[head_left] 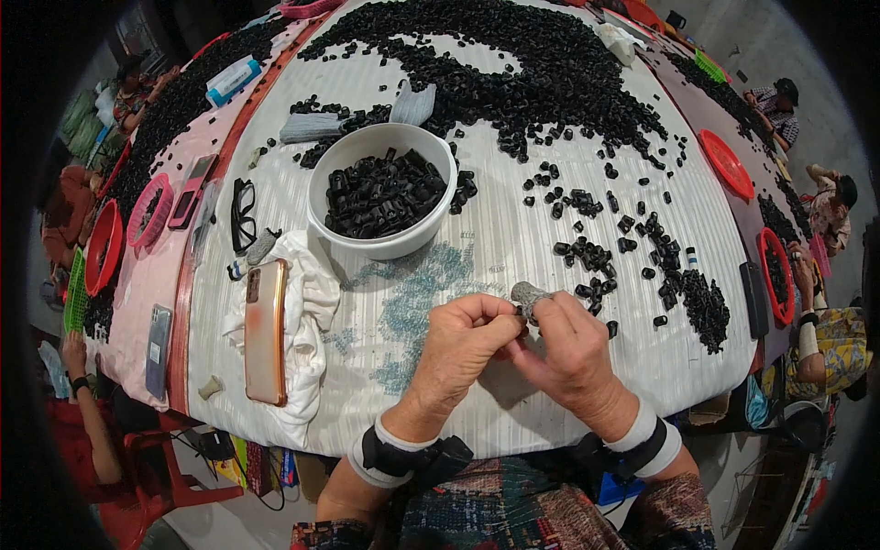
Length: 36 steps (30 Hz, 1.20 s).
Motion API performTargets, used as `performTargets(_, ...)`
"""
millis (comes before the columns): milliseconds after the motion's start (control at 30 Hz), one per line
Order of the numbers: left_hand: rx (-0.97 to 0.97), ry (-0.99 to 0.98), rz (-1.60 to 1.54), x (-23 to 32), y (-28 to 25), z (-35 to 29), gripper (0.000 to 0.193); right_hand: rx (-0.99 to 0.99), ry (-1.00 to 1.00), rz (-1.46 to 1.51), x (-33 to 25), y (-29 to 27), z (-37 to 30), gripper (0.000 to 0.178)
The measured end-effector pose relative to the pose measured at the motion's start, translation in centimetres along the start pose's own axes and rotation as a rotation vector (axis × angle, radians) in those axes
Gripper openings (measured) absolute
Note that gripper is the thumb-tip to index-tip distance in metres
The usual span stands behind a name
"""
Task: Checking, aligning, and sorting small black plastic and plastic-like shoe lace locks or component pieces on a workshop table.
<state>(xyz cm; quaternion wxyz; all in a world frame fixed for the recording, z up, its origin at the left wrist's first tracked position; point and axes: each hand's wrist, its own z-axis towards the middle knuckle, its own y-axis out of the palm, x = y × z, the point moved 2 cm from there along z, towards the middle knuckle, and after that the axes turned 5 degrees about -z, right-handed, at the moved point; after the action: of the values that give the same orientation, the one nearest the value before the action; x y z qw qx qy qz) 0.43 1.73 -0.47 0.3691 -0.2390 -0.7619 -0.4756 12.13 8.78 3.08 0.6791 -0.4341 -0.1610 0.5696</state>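
Observation:
My left hand and my right hand meet above the near part of the cloth-covered table. Their fingers pinch together around a small black piece, mostly hidden by the fingertips. A grey, rough-textured stub juts out at my right fingers; whether it is worn on a finger or held, I cannot tell. Beyond my left hand stands a white bucket, partly filled with short black cylindrical pieces. More loose black pieces lie scattered to the right of my hands, with a denser pile farther right.
A large heap of black pieces covers the far table. At left lie a phone in an orange-edged case, a white cloth, eyeglasses and another phone. Red baskets line the right. Other people sit along both sides.

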Motion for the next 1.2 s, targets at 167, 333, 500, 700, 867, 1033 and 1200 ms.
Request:
performTargets(167,-0.042,-0.021,-0.003,0.2,0.2,-0.2,0.012,-0.002,0.008,0.027,0.3,-0.4,-0.2,0.036)
performTargets(333,-0.030,-0.013,0.011,0.0,0.3,-0.2,0.013,0.012,-0.015,0.021,0.7,-0.7,0.0,0.029)
performTargets(500,-0.050,-0.021,0.009,-0.1,0.0,-0.1,0.012,0.027,-0.060,0.029,0.4,-0.9,0.2,0.025)
performTargets(700,-0.077,-0.074,-0.058,0.2,0.2,-0.1,0.010,0.052,-0.042,0.061,0.8,-0.6,-0.1,0.024)
performTargets(867,-0.121,-0.081,-0.023,-0.1,0.2,0.0,0.015,0.061,-0.039,0.061,0.8,-1.2,-0.2,0.026)
performTargets(1033,-0.136,-0.088,0.002,-0.3,0.0,0.0,0.015,0.022,-0.050,0.065,0.8,-1.2,-0.4,0.028)
performTargets(1200,-0.120,-0.062,-0.017,-0.1,0.5,-0.1,0.014,0.028,0.009,0.034,0.5,-1.8,0.2,0.025)
